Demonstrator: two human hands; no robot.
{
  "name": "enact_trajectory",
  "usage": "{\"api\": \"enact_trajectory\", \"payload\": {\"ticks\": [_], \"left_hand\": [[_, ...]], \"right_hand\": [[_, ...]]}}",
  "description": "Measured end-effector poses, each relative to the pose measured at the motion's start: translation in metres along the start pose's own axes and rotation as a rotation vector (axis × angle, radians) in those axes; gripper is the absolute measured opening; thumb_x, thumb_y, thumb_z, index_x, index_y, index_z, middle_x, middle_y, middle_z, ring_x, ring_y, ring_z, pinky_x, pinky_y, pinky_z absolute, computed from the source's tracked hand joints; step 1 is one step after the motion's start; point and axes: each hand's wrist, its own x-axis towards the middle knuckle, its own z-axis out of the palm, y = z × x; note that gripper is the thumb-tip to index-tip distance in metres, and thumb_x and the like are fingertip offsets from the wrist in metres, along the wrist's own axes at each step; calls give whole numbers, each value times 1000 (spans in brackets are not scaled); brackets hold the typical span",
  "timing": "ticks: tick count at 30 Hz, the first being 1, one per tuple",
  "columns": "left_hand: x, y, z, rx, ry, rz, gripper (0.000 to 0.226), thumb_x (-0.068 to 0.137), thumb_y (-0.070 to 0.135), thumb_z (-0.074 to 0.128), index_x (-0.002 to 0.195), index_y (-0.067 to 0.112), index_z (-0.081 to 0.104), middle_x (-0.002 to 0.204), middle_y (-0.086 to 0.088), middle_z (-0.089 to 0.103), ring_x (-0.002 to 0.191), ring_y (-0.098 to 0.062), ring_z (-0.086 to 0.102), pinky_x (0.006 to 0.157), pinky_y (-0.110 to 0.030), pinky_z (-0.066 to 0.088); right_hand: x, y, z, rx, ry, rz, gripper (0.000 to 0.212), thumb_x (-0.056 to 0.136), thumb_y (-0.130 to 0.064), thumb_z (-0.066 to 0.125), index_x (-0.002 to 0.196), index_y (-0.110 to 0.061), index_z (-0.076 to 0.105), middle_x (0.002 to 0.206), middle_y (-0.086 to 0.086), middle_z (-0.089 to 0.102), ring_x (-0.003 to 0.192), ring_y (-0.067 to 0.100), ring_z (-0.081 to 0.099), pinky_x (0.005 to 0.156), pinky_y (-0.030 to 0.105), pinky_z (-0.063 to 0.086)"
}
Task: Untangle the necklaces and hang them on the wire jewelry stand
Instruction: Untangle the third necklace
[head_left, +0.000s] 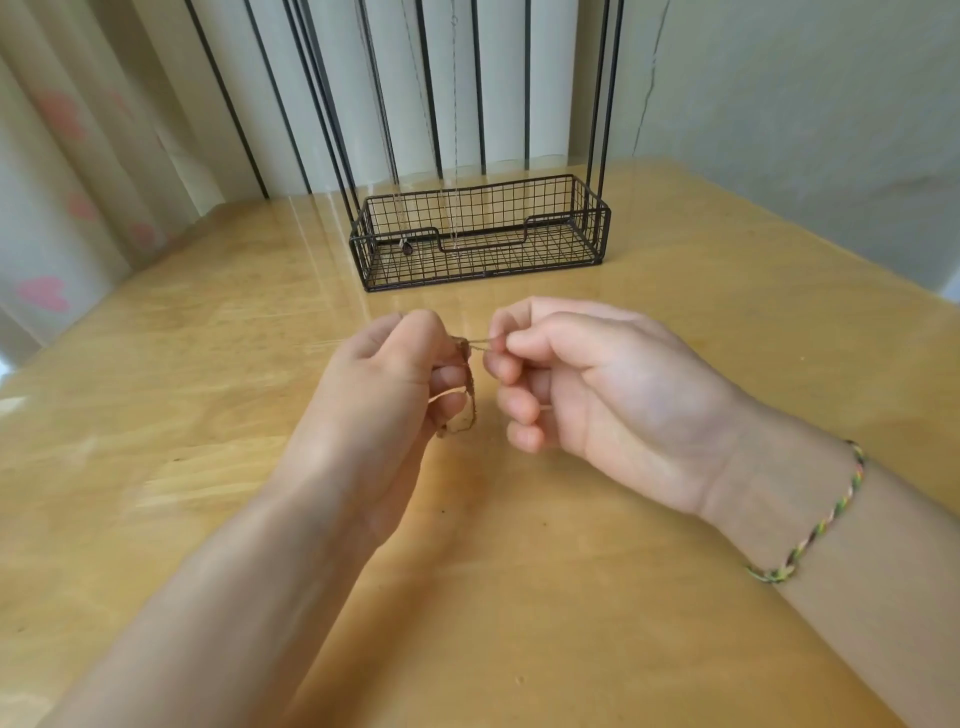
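Both hands are raised just above the wooden table (519, 597), close together at the centre of the view, with 1 thin gold-coloured necklace (471, 405) held between them. The left hand (384, 384) has all its fingers curled inward; thumb and forefinger pinch the necklace at a small tangled knot, and the rest of the chain drops below the knot in a loose loop beside the lower fingers, clear of the table surface. The right hand (597, 384) is likewise curled, its thumb and forefinger pinching a short taut strand that runs from the knot; the 3 lower fingers are folded toward the palm, and whether they trap any chain cannot be told. The gap between the 2 pinch points is small. A plaited multicoloured bracelet (826, 525) sits on the right wrist. The black wire jewelry stand (483, 270) stands on the table beyond the hands, well apart from them, its mesh basket base resting flat and its upright rods running out of the top of the frame. At least 2 fine chains (455, 130) hang down inside the stand, and a small dark pendant (408, 248) hangs at the basket's left end. A pale curtain (78, 156) with pink shapes hangs at the left.
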Motion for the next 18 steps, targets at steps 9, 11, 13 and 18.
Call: {"api": "enact_trajectory", "payload": {"ticks": [9,11,13,18], "left_hand": [[-5,-3,2,172,11,108,6,69,17,50,64,13,48,61,-1,51,63,-19,42,62,-34,35],[-6,-4,3,194,-8,108,7,63,19,49,65,12,46,65,-5,51,64,-19,43,64,-36,35],[-8,-4,4,194,-25,97,12,62,18,50,69,11,45,67,-8,50,63,-18,43,62,-34,37],[-3,-5,4,83,7,30,28,64,12,56,92,14,53,67,1,50,57,-10,44,58,-25,38]], "right_hand": [[2,0,-9,-90,-162,35,6,63,-12,44,59,-15,47,59,0,43,52,13,36,49,27,31],[2,1,-10,-176,-144,22,13,64,-10,51,55,-18,48,56,-2,44,52,12,37,49,27,31],[3,4,-8,-262,-70,-18,23,65,-7,58,51,-23,47,53,-6,46,51,9,39,49,26,32],[7,11,-6,-150,102,-176,21,62,-8,64,59,-19,46,69,7,43,51,8,39,48,22,34]]}}
